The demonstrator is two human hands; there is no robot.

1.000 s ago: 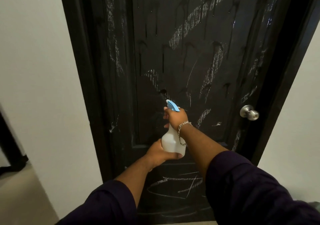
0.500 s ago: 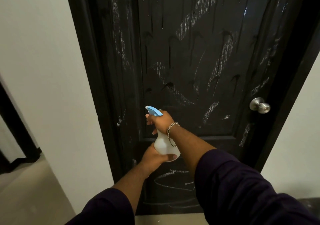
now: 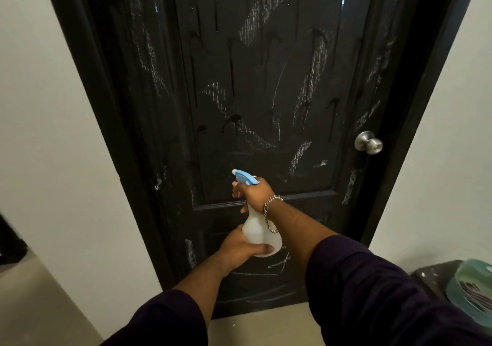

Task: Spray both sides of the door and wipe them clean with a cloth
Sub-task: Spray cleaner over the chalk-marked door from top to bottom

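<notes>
From the head view we face pale walls (image 3: 53,132) on either side of a black door (image 3: 266,93), with beige floor (image 3: 253,329) at its foot. The door is closed in its dark frame, streaked with white chalk-like scribbles (image 3: 311,71) and dark wet runs (image 3: 231,61) trickling down the upper panel. Our right hand (image 3: 253,191) has its grip curled round the neck of the spray bottle (image 3: 259,228), fingers at the trigger under the blue nozzle (image 3: 243,176), which points up and left at the door. A silver chain bracelet (image 3: 270,212) hangs at that wrist. Just below, our left hand (image 3: 239,248) cups the white bottle's base, its thumb wrapped across the front. Well to the right of the grip and somewhat higher sits the silver door knob (image 3: 368,142). Far down to the right, near the frame's edge, we make out a dark surface (image 3: 431,279) carrying something greenish (image 3: 471,292), perhaps a cloth or a bag; it is too blurred to tell.
</notes>
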